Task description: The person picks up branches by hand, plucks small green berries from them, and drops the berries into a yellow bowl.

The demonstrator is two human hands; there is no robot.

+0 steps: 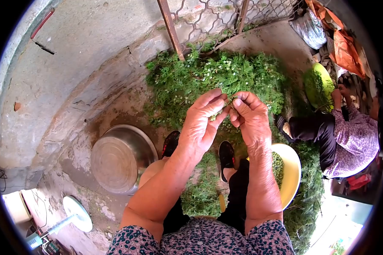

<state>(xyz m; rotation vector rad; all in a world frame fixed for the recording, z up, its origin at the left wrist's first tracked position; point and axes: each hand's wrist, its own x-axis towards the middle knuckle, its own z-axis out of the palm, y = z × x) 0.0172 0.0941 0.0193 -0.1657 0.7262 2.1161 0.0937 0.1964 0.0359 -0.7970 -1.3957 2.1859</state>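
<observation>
Both the left hand (204,121) and the right hand (252,117) pinch a small, rough green sprig (226,107) between the fingertips. Just beyond the grip spreads a feathery heap of greenery (225,74) dotted with pale round berries. Below the right hand sits a smooth yellow basin (291,170) holding green berries (277,168); left of the grip, a round metal pot (115,163) lies on the worn concrete floor (83,157). A patterned-sleeved person (355,138) sits well to the right.

On the left, a curved, stained concrete wall (85,46) rises from a damp, rough floor (78,163). At the far side stands a metal lattice (208,21) with rusty posts. Bright light comes in at the near right, and the ground there looks almost white.
</observation>
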